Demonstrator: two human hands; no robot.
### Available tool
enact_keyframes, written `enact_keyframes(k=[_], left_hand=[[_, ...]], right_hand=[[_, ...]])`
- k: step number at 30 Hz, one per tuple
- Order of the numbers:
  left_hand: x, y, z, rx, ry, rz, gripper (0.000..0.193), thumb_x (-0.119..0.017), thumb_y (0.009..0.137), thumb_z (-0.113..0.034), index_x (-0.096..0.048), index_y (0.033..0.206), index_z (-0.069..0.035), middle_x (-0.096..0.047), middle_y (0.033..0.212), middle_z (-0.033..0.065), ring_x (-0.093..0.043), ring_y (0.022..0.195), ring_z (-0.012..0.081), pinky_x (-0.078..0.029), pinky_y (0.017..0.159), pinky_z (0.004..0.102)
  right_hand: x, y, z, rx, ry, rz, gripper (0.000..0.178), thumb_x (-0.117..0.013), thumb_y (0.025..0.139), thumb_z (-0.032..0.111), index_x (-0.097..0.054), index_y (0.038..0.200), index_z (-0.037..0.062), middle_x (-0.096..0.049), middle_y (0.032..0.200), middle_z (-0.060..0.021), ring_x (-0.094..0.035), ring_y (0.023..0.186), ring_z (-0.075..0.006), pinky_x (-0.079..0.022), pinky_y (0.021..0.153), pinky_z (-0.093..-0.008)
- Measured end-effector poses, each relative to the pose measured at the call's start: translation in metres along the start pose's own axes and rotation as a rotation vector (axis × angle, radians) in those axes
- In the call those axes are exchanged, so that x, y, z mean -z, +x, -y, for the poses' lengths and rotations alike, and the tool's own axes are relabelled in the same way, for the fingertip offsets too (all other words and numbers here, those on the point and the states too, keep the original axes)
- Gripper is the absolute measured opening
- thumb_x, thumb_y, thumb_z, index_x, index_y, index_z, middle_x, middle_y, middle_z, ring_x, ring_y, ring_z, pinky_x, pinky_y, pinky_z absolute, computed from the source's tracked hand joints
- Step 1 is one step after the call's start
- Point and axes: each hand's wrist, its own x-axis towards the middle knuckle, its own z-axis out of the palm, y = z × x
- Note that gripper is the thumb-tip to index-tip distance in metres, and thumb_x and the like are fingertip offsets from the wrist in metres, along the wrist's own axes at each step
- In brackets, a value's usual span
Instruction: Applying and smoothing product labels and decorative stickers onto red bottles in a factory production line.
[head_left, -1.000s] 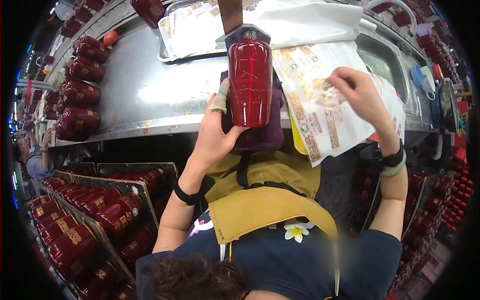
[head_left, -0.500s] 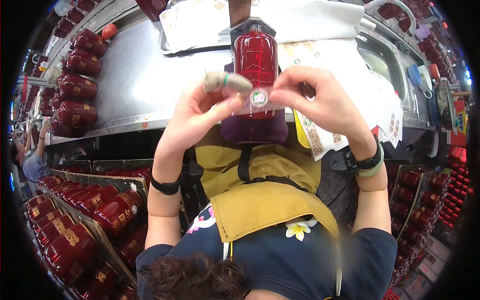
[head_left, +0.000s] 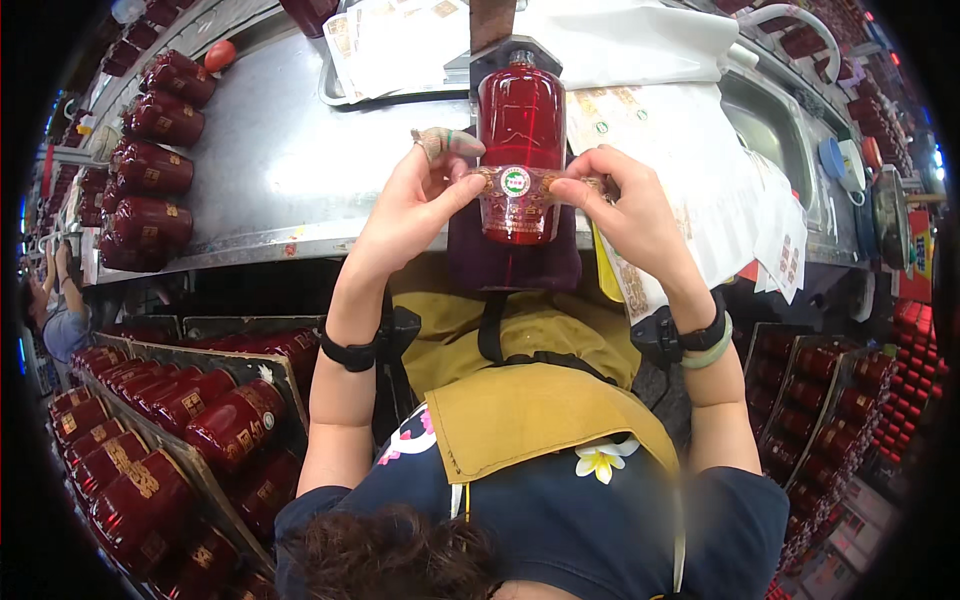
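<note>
We're at the steel table [head_left: 270,170], mid label-application: the red bottle [head_left: 520,130] lies on its side on a dark purple pad [head_left: 560,265] at the near table edge, neck pointing away from us into a holder. Both hands pinch the ends of a narrow label strip [head_left: 515,182] stretched across the bottle's lower body, round seal in the middle. Left hand [head_left: 415,205] grips the left end between thumb and fingers, one finger in a taped or gloved cover; right hand [head_left: 620,205] pinches the right end. Our read: the strip is centred but whether it's pressed down we can't tell; next move likely calls for even tension and smoothing both ends round the curve without skewing the seal. Bottle is glossy translucent red, faceted, likely slippery. Label sheets [head_left: 690,150] lie just right of it; finished dark red bottles [head_left: 150,170] stand in rows far left.
</note>
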Motion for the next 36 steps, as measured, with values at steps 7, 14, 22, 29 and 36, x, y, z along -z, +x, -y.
enact_keyframes(k=[7, 14, 22, 29, 36], left_hand=[[-0.005, 0.0, 0.004, 0.045, -0.069, 0.069, 0.028, -0.068, 0.102, -0.01, -0.056, 0.126, -0.001, -0.056, 0.099, -0.001, -0.056, 0.091, 0.0074, -0.05, 0.081, 0.026], [0.002, 0.001, 0.012, 0.044, -0.2, 0.06, 0.024, -0.067, 0.102, -0.009, -0.059, 0.123, -0.002, -0.063, 0.106, 0.002, -0.062, 0.1, 0.0098, -0.054, 0.082, 0.0283], [-0.01, -0.003, 0.0, -0.004, -0.153, 0.021, 0.027, -0.07, 0.101, -0.008, -0.059, 0.124, -0.001, -0.062, 0.107, 0.0027, -0.061, 0.098, 0.0091, -0.055, 0.079, 0.0265], [-0.006, -0.002, 0.005, 0.004, -0.185, 0.008, 0.028, -0.071, 0.1, -0.007, -0.058, 0.124, 0.0, -0.063, 0.107, 0.0041, -0.062, 0.098, 0.0104, -0.057, 0.08, 0.0277], [-0.01, -0.003, 0.0, 0.045, -0.199, -0.04, 0.025, -0.072, 0.098, -0.007, -0.061, 0.119, 0.0, -0.063, 0.105, 0.0035, -0.064, 0.097, 0.0114, -0.057, 0.08, 0.0281]], right_hand=[[-0.003, 0.008, -0.036, -0.116, 0.305, 0.107, 0.021, -0.075, 0.097, 0.021, -0.07, 0.094, 0.0007, -0.064, 0.08, 0.0009, -0.05, 0.07, -0.0071, -0.043, 0.065, -0.0262], [0.0, 0.006, -0.031, -0.18, 0.29, 0.196, 0.016, -0.067, 0.103, 0.016, -0.067, 0.102, -0.0002, -0.065, 0.092, 0.0012, -0.058, 0.088, -0.0062, -0.048, 0.083, -0.0251], [-0.006, 0.007, -0.048, -0.112, 0.321, 0.139, 0.022, -0.072, 0.1, 0.023, -0.07, 0.099, 0.001, -0.063, 0.08, 0.0039, -0.046, 0.071, -0.0036, -0.04, 0.063, -0.0239], [-0.009, 0.004, -0.047, -0.127, 0.379, 0.107, 0.019, -0.072, 0.101, 0.019, -0.07, 0.099, 0.0002, -0.063, 0.08, 0.0043, -0.047, 0.072, -0.0034, -0.041, 0.064, -0.0233], [-0.009, 0.003, -0.045, -0.111, 0.37, 0.086, 0.019, -0.072, 0.1, 0.019, -0.07, 0.1, 0.0001, -0.065, 0.082, 0.003, -0.048, 0.072, -0.004, -0.041, 0.065, -0.0235]])
